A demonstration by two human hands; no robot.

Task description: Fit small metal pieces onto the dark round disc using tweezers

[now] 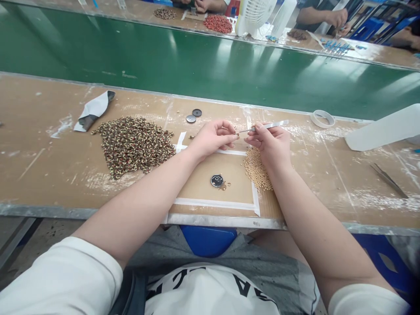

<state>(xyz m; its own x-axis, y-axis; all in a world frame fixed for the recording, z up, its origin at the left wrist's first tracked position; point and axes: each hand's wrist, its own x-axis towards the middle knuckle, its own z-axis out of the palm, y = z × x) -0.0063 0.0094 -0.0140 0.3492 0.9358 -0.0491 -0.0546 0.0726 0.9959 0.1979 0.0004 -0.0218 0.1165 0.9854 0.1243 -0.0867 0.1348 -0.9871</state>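
Note:
My left hand (213, 139) is closed, pinching a tiny brownish piece (236, 134) between thumb and fingertips. Opposite it, my right hand (274, 142) grips slim tweezers (278, 124), their thin tip pointing left at that piece. Below the right hand spreads a pile of small beige beads (257, 168), partly hidden by the wrist. A round dish with a black face (217, 180) sits on the table between my forearms, a few gold bits beside it. Left of my left arm is a large heap of small dark-and-cream pieces (136, 146).
Two small round lids (190, 119) lie beyond my left hand. A tape roll (323, 118), a white plastic bottle (383, 129) and more tweezers (390, 180) are at right. A crumpled wrapper (94, 110) lies left. Past the green strip (197, 57), other people's hands work.

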